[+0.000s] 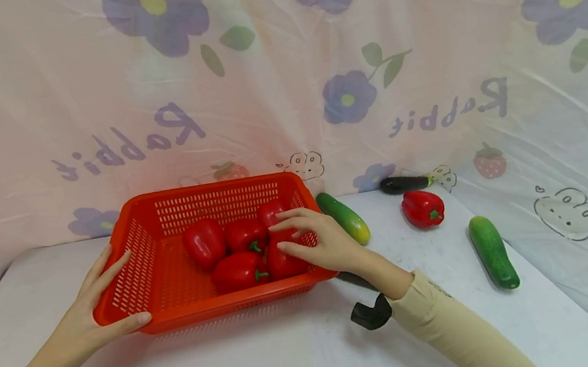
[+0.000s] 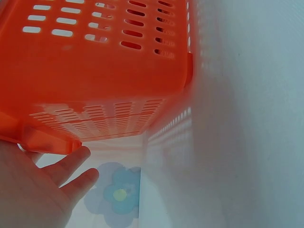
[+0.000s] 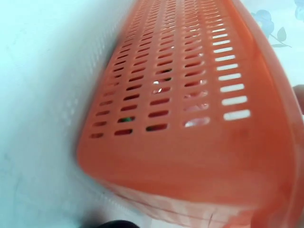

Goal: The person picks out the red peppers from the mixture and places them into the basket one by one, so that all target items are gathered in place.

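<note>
A red plastic basket (image 1: 199, 312) with slotted walls stands on the table and holds several red bell peppers (image 1: 205, 243). At its left end, my left hand (image 1: 84, 310) touches the rim with spread, fairly straight fingers, the thumb lying at the front corner. The left wrist view shows fingertips (image 2: 81, 154) beside the basket's rim. Over the right end reaches my right hand (image 1: 326, 241), its fingers slightly bent and spread above a bell pepper (image 1: 284, 262). Nothing appears gripped in it. Only a sliver of that hand shows in the right wrist view.
Right of the basket lie a green cucumber (image 1: 344, 219), a red bell pepper (image 1: 423, 208), a dark eggplant (image 1: 404, 184) and another cucumber (image 1: 493, 253). A dark long thing (image 1: 355, 279) is partly hidden beneath my right wrist. A printed curtain (image 1: 259, 89) hangs behind the table.
</note>
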### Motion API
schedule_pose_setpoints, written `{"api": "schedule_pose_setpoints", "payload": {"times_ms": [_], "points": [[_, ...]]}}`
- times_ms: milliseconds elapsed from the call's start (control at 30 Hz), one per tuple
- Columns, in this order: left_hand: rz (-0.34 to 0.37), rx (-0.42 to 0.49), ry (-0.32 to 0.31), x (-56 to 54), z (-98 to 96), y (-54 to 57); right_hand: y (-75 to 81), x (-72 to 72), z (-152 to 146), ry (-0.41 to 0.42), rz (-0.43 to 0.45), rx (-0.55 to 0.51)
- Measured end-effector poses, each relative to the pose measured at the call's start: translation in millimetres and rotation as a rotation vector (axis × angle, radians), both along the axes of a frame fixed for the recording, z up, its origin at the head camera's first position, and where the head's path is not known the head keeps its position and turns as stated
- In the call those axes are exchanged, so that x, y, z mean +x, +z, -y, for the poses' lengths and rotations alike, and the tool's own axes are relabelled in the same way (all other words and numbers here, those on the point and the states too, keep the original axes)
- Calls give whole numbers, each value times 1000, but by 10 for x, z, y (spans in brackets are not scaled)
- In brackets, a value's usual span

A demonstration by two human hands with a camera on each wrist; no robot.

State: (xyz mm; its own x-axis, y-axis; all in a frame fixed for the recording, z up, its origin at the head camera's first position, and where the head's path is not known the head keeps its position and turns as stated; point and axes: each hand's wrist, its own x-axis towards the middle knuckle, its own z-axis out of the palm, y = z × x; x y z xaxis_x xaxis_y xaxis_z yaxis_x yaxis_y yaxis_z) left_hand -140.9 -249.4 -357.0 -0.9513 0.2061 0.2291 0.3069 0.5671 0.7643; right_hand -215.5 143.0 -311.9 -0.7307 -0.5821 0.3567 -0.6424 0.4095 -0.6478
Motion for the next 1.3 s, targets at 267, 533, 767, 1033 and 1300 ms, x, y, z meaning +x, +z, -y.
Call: {"api": "schedule_pose_setpoints", "payload": {"times_ms": [267,533,767,1033,1300], "points": [[0,-5,2,1,-2,2,-26,0,-103,-54,-73,-44],[13,-13,6,12,6,4,-74,-20,-186,-82,-117,-84],[5,-16,7,17,3,12,-90,-16,-274,-124,-145,-85],[7,-35,9,16,-2,19,-102,-3,-359,-155,-123,-66],[-2,-18,5,15,-6,11,-94,-19,-459,-177,-170,-32]]}}
